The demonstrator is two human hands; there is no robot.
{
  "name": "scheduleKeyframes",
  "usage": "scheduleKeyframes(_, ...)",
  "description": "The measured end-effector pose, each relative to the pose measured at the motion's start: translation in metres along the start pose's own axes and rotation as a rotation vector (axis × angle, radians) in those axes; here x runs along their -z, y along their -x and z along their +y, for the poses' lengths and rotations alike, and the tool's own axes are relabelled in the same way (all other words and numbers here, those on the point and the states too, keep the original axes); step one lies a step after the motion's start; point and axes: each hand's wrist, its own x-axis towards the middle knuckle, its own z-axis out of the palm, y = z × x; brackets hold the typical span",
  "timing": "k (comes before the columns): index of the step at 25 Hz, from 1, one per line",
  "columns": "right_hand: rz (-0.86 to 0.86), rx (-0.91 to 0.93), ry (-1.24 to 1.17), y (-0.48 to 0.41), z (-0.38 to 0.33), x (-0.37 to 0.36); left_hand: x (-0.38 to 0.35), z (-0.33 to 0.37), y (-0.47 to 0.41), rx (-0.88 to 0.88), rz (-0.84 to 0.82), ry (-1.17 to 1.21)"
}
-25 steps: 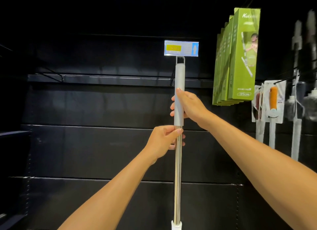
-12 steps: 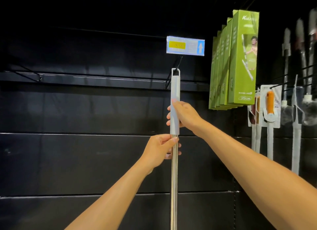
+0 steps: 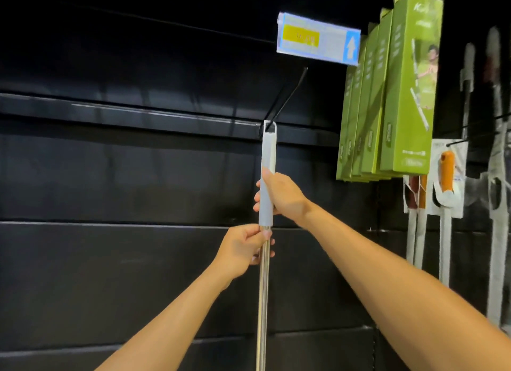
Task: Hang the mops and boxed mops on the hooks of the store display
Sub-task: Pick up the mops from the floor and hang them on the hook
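The mop (image 3: 267, 163) stands upright straight below the hook (image 3: 290, 94), a black wire peg that slants out from the dark back panel (image 3: 124, 163) with a blue and yellow price tag (image 3: 318, 39) at its outer end. The hanging loop (image 3: 265, 127) at the top of the mop's grey grip overlaps the wire close to the hook's wall end; whether the wire really passes through the loop cannot be told. Below the hook, the right hand (image 3: 282, 196) is wrapped round the lower half of the grey grip, thumb lying up along it and fingertips showing on the far side. Further below the hook, the left hand (image 3: 239, 253) pinches the steel pole (image 3: 262, 301) just under the grip's end, thumb and fingers closed on it. The pole runs down out of view. To the right of the hook hangs a row of green boxed mops (image 3: 409, 94), and further right of it hang carded brushes (image 3: 446, 177), one with an orange handle.
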Motion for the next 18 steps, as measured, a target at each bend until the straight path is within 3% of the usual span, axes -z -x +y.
scheduleKeyframes(18,0.189,0.0,0.152,-0.044,0.04,-0.018,0.017,-0.04,-0.048,-0.085,0.033,-0.165)
